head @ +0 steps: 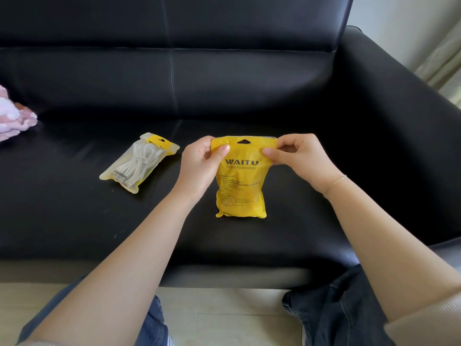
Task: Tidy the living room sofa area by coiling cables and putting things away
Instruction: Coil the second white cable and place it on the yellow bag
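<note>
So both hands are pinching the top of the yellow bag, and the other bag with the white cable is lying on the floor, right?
Not quite. Both the left hand and right hand do pinch the top of the yellow bag, but the head view shows the other bag with the white cable lying on the black sofa seat.

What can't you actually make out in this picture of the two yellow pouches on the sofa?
- Head view: the held yellow pouch shows its opaque printed side, so its contents are hidden.
- Its small print is too tiny to read.
- Whether its top is sealed: left hand and right hand pinch and cover the corners.
- The pink cloth is cut off by the left edge.
</note>
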`<action>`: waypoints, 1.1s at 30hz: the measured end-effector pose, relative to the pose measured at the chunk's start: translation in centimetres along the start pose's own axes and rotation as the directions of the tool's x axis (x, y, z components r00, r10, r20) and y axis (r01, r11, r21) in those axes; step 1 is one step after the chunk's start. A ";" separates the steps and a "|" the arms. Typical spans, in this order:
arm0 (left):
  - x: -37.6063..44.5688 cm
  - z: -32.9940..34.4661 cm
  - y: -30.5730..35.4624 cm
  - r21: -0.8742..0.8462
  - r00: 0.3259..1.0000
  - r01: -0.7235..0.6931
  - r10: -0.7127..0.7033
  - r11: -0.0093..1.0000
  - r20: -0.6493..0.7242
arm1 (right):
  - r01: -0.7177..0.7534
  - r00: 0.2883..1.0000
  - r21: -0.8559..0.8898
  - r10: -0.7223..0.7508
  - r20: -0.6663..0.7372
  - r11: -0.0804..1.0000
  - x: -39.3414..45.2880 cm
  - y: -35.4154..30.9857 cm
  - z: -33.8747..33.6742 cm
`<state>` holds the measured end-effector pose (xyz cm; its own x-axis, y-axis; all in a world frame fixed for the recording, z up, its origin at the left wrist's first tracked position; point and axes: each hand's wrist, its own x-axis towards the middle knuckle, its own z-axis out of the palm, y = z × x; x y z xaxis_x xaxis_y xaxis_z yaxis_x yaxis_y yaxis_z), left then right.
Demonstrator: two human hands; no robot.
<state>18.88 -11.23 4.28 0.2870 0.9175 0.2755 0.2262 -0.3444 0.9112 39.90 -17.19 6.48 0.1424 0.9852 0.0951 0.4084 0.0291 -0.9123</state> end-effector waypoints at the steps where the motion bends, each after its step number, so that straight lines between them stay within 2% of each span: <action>1: 0.0 0.0 0.1 -0.025 1.000 0.010 -0.010 1.000 0.025 | 0.006 1.000 0.006 -0.006 -0.011 1.000 0.0 0.1 -0.1; 5: 0.1 -0.2 0.5 -0.085 0.996 0.058 -0.051 0.995 0.079 | 0.048 0.998 -0.010 -0.048 -0.039 0.999 -0.2 0.0 0.1; 9: 0.2 -0.2 0.6 -0.053 0.997 0.037 -0.033 0.998 0.071 | 0.098 0.993 -0.058 -0.101 -0.057 0.993 -0.3 -0.2 0.5; 14: 0.5 -0.7 0.5 0.000 0.985 0.094 -0.093 0.996 0.143 | 0.114 0.987 -0.110 -0.125 -0.099 0.987 -0.2 0.0 0.7; 16: 0.6 -1.1 0.4 -0.044 0.980 0.124 -0.115 0.991 0.163 | 0.114 0.985 -0.119 -0.128 -0.115 0.986 -0.1 0.0 0.5; 20: 0.8 -2.1 0.2 -0.153 0.975 0.196 -0.176 0.969 0.135 | 0.076 0.993 0.015 -0.074 -0.097 0.997 0.0 0.1 -0.1; 24: 0.7 -2.1 0.0 -0.157 0.969 0.228 -0.208 0.961 0.131 | 0.009 1.000 0.071 -0.009 0.002 0.997 0.2 0.3 -0.2; 30: 0.6 -1.6 0.0 -0.121 0.974 0.220 -0.210 0.968 0.087 | -0.107 0.991 0.118 0.096 0.098 0.987 0.4 0.7 -0.4; 33: 0.5 -1.3 0.2 -0.043 0.983 0.176 -0.174 0.983 0.053 | -0.098 0.994 0.117 0.093 0.049 0.988 0.4 0.6 -0.2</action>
<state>17.86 -10.58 5.04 0.2927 0.9513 0.0964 0.2328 -0.1687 0.9578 40.34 -16.83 6.04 0.1358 0.9907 -0.0098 0.2845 -0.0485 -0.9575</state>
